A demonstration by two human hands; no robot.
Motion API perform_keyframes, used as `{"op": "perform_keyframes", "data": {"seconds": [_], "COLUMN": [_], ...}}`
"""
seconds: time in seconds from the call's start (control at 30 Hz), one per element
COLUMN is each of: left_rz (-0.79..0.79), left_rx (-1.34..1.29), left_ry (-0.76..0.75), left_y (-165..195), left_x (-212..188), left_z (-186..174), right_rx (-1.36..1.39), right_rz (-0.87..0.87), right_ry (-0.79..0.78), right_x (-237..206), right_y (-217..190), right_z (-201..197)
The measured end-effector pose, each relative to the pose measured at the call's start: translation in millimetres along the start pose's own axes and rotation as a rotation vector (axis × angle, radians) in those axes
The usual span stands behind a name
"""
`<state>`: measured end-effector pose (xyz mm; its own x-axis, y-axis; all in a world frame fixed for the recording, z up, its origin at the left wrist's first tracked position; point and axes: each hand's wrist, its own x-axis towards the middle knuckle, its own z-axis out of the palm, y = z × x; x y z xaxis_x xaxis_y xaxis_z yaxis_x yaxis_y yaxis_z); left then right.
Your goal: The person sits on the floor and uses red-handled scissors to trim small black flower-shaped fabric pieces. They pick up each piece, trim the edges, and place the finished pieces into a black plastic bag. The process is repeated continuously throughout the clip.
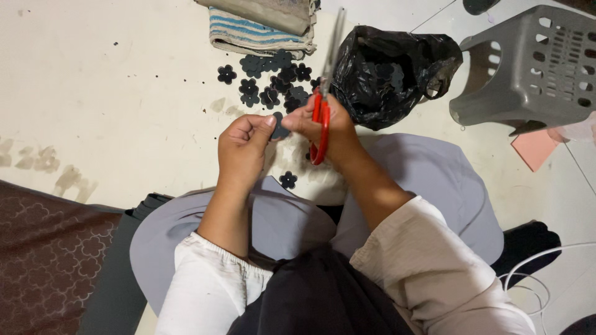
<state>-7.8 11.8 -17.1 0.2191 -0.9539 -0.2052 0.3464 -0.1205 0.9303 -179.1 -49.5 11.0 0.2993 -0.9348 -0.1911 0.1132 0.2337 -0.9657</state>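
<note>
A small black flower-shaped cutout (280,128) of thin sheet material was pinched between the thumb and curled fingers of the left hand (243,146), just above the lap. A pair of red-handled scissors with long grey metal blades (323,93) was gripped by the right hand (329,127), the fingers passed through the red loops and closed around them; the blades pointed away from the body and were seen pressed together. The two hands were held touching or nearly so, with the cutout between them. On the pale floor beyond the hands, a loose pile of black flower shapes (273,80) was scattered, just beside a crumpled black plastic bag (391,68). One more single black flower (287,180) was lying on the grey skirt (434,180). A grey plastic stool (534,68) was tipped at the right.
</note>
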Motion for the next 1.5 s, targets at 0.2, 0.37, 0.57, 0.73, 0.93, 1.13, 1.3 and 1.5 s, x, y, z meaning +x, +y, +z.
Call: {"op": "perform_keyframes", "data": {"seconds": [0.2,0.37,0.57,0.73,0.93,1.13,1.3,1.5], "left_rz": [-0.019,-0.003,-0.080,-0.060,0.010,-0.099,-0.122,-0.297], "left_rx": [0.012,0.031,0.021,0.063,0.019,0.289,0.696,1.275], "left_ry": [0.007,0.009,0.077,0.037,-0.071,0.056,0.004,-0.288], "left_y": [3.4,6.7,9.5,8.8,5.3,-1.2,-13.2,-26.3], "left_x": [-0.5,0.4,0.7,0.7,-0.4,3.8,1.7,-3.9], "left_z": [-0.5,-0.5,-1.4,0.3,2.0,-2.4,-8.0,13.9], "right_rx": [0.074,0.192,0.168,0.092,-0.013,-0.141,-0.262,-0.485], "right_rz": [0.160,0.170,0.162,0.129,0.059,-0.156,-0.403,-0.392], "right_ry": [0.088,0.017,-0.019,-0.009,-0.031,-0.067,0.141,0.468], "right_x": [-0.2,-2.7,-2.2,-3.5,-1.7,2.4,17.2,36.3], "right_y": [-7.9,-7.5,0.5,-1.9,10.8,13.7,-17.4,-40.6], "right_z": [1.1,-3.9,2.6,-0.9,6.3,-5.1,-65.2,-118.1]}}
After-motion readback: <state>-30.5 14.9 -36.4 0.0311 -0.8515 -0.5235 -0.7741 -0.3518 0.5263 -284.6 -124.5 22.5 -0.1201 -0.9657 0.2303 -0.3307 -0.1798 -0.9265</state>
